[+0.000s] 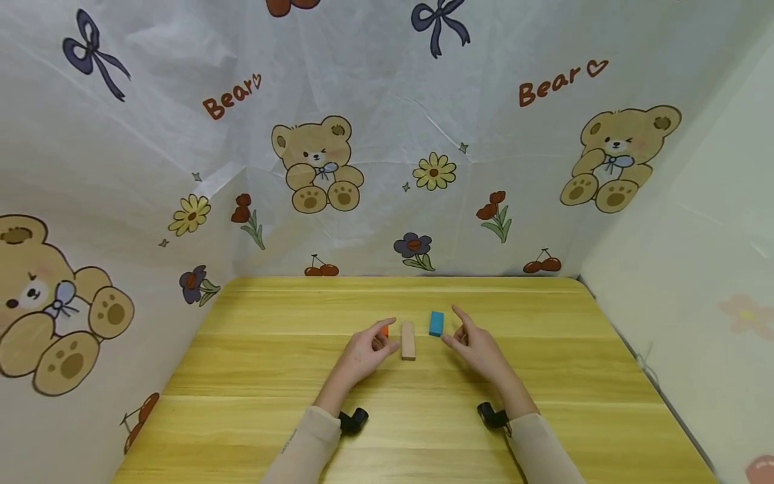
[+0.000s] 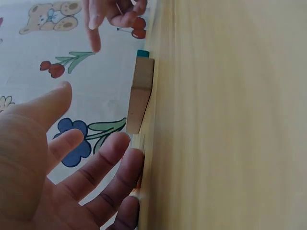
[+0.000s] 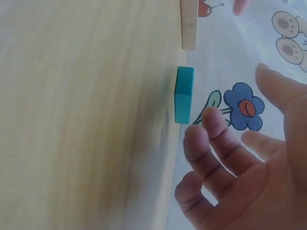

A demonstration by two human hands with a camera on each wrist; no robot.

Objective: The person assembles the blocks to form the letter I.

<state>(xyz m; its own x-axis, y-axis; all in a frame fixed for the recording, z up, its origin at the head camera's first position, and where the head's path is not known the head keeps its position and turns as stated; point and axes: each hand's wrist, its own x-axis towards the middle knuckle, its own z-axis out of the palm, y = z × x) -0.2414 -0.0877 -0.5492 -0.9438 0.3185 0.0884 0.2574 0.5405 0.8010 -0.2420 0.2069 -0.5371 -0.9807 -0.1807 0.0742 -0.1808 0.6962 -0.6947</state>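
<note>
In the head view a plain wooden block (image 1: 408, 341) lies lengthwise on the table between the two hands. My left hand (image 1: 364, 351) is just left of it, thumb and fingers spread, holding nothing. An orange block (image 1: 385, 331) shows partly behind the left fingers, mostly hidden by them. To the right of the wooden block lies a shorter blue block (image 1: 437, 323). Next to that, my right hand (image 1: 478, 346) is spread with nothing in its grasp. The right wrist view has the blue block (image 3: 184, 96) just beyond the fingertips (image 3: 196, 141).
The wood-grain table (image 1: 272, 376) reaches back to a white sheet (image 1: 387, 134) printed with bears and flowers. Another pale wall (image 1: 695, 255) stands along the right side. Black wrist cameras (image 1: 354, 421) sit on both wrists, close over the tabletop.
</note>
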